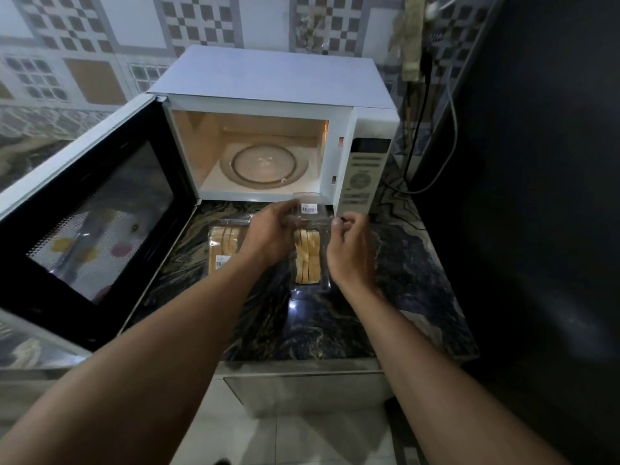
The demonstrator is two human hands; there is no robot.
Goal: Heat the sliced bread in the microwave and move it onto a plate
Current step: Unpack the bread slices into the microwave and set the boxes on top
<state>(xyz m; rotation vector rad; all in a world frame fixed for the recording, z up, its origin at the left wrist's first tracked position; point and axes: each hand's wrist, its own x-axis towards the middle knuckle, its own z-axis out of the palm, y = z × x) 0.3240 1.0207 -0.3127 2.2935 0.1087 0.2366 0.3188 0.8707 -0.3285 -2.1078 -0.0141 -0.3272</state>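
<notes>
A clear plastic box of sliced bread (307,256) lies on the dark marble counter in front of the white microwave (275,129). Its clear lid (310,208), with a barcode sticker, stands raised. My left hand (271,234) grips the lid's left edge. My right hand (350,250) has curled fingers pinching the box's right edge. A second pack of sliced bread (223,246) lies to the left, partly hidden by my left arm. The microwave door (97,209) is swung wide open to the left; inside, lit, is the bare glass turntable (265,166).
The microwave's control panel (364,176) is at its right. Cables (432,129) hang beside a dark wall on the right. The counter's front edge (302,364) runs below my forearms, with tiled floor beneath. No plate is in view.
</notes>
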